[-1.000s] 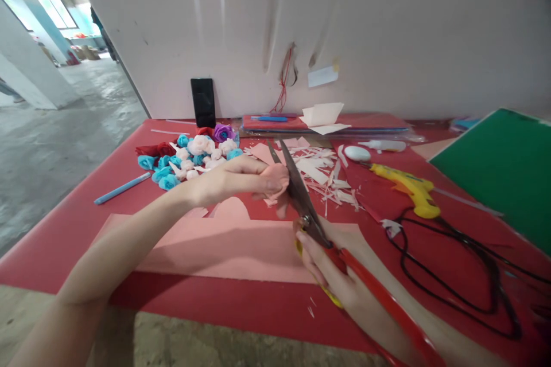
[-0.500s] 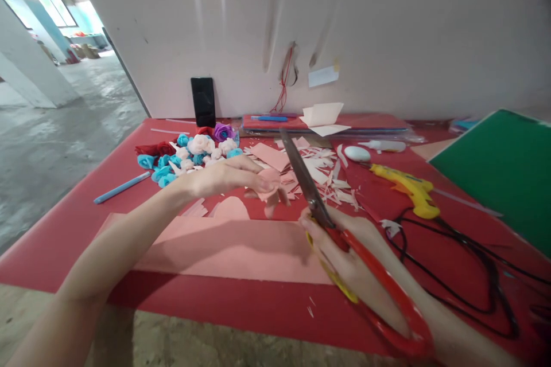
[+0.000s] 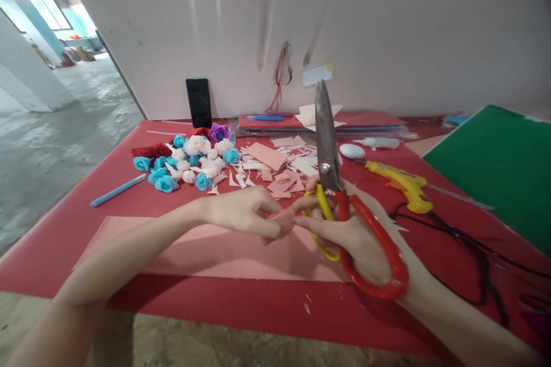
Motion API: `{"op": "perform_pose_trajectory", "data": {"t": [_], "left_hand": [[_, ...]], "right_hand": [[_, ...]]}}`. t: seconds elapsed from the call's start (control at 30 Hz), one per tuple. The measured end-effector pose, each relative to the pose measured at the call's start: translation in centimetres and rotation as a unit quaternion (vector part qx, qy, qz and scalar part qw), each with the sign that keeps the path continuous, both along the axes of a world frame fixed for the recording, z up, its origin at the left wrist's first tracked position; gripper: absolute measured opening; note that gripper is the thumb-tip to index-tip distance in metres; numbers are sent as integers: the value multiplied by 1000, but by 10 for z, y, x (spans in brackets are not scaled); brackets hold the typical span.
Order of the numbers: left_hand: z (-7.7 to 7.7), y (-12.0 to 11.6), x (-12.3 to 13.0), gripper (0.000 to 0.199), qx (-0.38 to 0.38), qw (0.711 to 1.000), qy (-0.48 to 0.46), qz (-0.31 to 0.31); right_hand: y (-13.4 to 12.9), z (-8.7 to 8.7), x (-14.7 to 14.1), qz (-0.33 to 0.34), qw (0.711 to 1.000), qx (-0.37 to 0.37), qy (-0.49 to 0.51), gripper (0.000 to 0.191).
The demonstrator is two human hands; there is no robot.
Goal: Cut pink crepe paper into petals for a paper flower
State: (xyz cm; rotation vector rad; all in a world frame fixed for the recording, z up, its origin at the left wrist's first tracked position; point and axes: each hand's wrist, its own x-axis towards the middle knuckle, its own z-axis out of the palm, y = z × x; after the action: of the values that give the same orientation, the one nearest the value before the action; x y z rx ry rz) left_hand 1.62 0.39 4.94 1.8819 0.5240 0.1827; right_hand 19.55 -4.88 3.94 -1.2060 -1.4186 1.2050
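The left hand (image 3: 245, 213) pinched the pink paper (image 3: 284, 219) above the big sheet (image 3: 236, 264) while the right hand (image 3: 365, 249), gripping scissors (image 3: 328, 140), maybe pinched it too, so I feared a hard tug could rip it.

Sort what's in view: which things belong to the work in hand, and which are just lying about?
Apparently in the work:
Scissors, in the right hand
Small pink piece, in the left hand
Large pink sheet, beneath both hands

Probably just lying about:
Yellow glue gun
Black phone
Green board
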Motion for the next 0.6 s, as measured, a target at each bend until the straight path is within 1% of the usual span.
{"op": "perform_pose_trajectory", "data": {"t": [0.07,0.1,0.17,0.2,0.27,0.33,0.37,0.4,0.47,0.53,0.6], "left_hand": [[-1,0,1,20,8,1000,-2,19],[-1,0,1,27,-9,999,-17,26],[-4,3,2,45,-89,994,-67,23],[-6,5,3,54,-141,986,-94,9],[-10,7,5,61,-226,966,-121,-42],[-14,6,7,53,-268,951,-132,-78],[-15,5,8,46,-274,948,-140,-78],[-16,3,8,38,-271,949,-150,-64],[-15,0,8,26,-248,954,-170,-10],[-11,-4,7,20,-200,962,-181,46],[-7,-8,7,17,-126,970,-189,90]], "right_hand": [[0,1,-1,13,998,-32,50,38],[0,1,-1,18,996,-36,76,39],[2,3,1,34,993,-21,110,40],[2,3,3,40,992,-5,117,39],[4,4,6,49,992,29,115,36],[4,4,8,61,992,52,100,33],[4,4,9,65,992,59,94,33],[3,3,9,66,992,61,90,32],[2,2,8,53,993,63,90,31],[0,2,6,14,994,46,101,30],[1,2,3,-10,993,-4,118,24]]}}
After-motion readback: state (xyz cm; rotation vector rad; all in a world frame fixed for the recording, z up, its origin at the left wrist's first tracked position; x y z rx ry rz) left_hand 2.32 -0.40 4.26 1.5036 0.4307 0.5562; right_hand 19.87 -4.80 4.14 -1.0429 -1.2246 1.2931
